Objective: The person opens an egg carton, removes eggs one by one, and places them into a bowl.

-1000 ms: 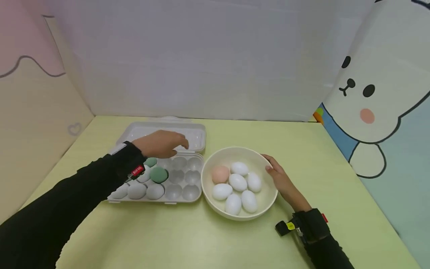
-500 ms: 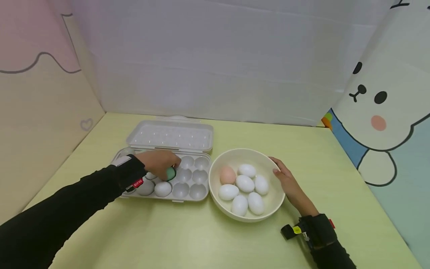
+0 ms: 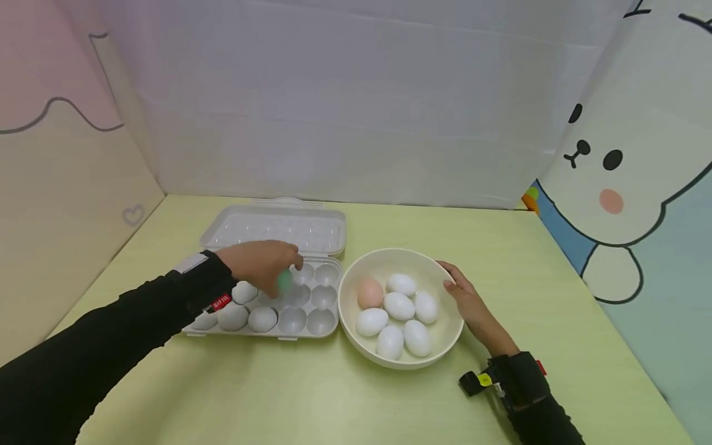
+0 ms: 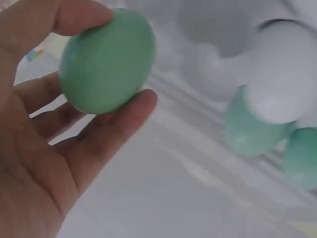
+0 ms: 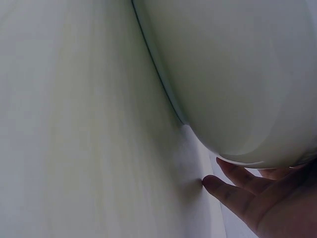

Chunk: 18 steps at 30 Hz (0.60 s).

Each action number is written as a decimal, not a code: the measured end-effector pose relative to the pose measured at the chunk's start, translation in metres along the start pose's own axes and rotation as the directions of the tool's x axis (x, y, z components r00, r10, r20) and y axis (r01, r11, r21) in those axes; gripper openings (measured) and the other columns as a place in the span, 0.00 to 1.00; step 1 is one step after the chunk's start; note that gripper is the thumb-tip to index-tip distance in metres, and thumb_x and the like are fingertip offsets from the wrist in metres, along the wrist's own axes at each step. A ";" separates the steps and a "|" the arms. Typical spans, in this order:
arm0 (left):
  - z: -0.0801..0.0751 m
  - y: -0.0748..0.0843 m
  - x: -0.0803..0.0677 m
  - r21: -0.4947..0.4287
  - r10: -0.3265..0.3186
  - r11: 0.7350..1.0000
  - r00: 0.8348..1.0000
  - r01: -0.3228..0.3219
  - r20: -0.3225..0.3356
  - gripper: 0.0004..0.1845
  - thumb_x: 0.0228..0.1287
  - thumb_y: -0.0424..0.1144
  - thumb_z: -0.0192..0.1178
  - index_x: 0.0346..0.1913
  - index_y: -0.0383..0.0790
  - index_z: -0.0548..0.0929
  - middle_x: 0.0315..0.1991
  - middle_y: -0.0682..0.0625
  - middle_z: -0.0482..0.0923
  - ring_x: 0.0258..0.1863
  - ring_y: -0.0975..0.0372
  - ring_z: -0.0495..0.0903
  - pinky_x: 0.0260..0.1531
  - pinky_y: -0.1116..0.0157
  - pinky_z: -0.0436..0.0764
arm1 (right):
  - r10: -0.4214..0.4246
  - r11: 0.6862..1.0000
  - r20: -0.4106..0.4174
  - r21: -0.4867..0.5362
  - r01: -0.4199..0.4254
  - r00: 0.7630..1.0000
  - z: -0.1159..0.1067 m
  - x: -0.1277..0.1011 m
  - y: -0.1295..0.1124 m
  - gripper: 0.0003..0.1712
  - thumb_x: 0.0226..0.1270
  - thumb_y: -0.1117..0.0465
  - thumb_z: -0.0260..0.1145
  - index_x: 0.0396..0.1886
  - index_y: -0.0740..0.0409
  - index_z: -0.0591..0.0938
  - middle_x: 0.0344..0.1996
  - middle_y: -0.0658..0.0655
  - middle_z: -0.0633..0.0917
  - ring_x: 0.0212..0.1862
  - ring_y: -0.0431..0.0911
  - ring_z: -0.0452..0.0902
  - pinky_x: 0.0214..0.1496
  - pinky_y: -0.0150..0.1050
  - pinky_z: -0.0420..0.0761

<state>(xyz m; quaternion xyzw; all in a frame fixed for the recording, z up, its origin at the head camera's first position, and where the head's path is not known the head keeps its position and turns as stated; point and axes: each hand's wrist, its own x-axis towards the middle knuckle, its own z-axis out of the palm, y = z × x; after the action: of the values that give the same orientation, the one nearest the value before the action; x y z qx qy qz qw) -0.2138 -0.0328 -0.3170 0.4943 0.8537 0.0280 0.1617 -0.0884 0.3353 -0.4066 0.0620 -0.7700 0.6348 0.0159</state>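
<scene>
My left hand pinches a green egg between thumb and fingers, just above the cups of a white egg carton. In the head view the hand hides part of the carton and most of this egg. White eggs fill the front left cups, and more green eggs sit in the carton in the left wrist view. My right hand grips the rim of a cream bowl, thumb over the edge and fingers outside. Several white eggs and one peach egg lie in it.
Behind the cups the carton's lid lies folded back on the pale yellow table. The bowl stands right beside the carton's right end. A white panel rises at the table's back edge.
From above the carton, my left hand came down onto the green egg in its cup, took hold of it and raised it out. My right hand stays on the bowl.
</scene>
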 end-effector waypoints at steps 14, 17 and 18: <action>-0.019 0.075 0.059 0.061 0.401 0.916 0.890 -0.397 -0.216 0.13 0.53 0.36 0.67 0.42 0.39 0.83 0.35 0.52 0.72 0.32 0.62 0.73 0.34 0.68 0.73 | 0.049 0.998 0.005 -0.034 -0.049 0.999 -0.001 -0.001 0.003 0.25 0.78 0.64 0.39 0.70 0.70 0.56 0.67 0.70 0.60 0.53 0.32 0.69 0.51 0.27 0.70; -0.012 0.095 0.076 0.110 0.421 0.906 0.897 -0.408 -0.138 0.14 0.54 0.40 0.68 0.44 0.42 0.83 0.37 0.53 0.72 0.35 0.63 0.73 0.36 0.69 0.73 | 0.052 0.998 0.005 -0.036 -0.051 0.999 -0.001 -0.001 0.004 0.25 0.77 0.64 0.39 0.69 0.70 0.56 0.66 0.71 0.60 0.52 0.32 0.69 0.50 0.27 0.71; -0.010 0.100 0.082 0.142 0.431 0.899 0.895 -0.415 -0.112 0.15 0.54 0.41 0.68 0.45 0.43 0.83 0.38 0.53 0.73 0.36 0.63 0.73 0.36 0.69 0.73 | 0.052 0.998 0.005 -0.037 -0.051 0.999 -0.001 -0.001 0.004 0.25 0.77 0.64 0.39 0.69 0.70 0.56 0.66 0.71 0.61 0.51 0.33 0.69 0.50 0.28 0.71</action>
<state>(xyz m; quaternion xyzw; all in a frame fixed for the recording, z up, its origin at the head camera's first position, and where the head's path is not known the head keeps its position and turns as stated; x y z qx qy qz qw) -0.1705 0.0888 -0.3073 0.6736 0.7349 0.0483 0.0625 -0.0877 0.3375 -0.4106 0.0439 -0.7831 0.6203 -0.0018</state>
